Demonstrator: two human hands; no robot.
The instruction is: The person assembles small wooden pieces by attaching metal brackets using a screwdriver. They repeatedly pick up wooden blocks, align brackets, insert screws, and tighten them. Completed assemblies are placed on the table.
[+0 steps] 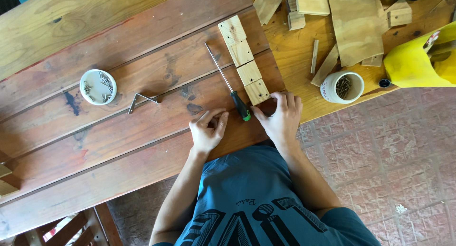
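Your left hand [208, 130] rested on the bench [118, 61] at its near edge, fingers curled loosely with nothing visibly gripped, while your right hand [281, 118] lay beside it, fingertips touching the nearest of four wooden blocks [245, 60] lined up end to end toward the bench's far right corner. The green-handled screwdriver [227, 82] lay ungripped between your hands, alongside the row's left flank.
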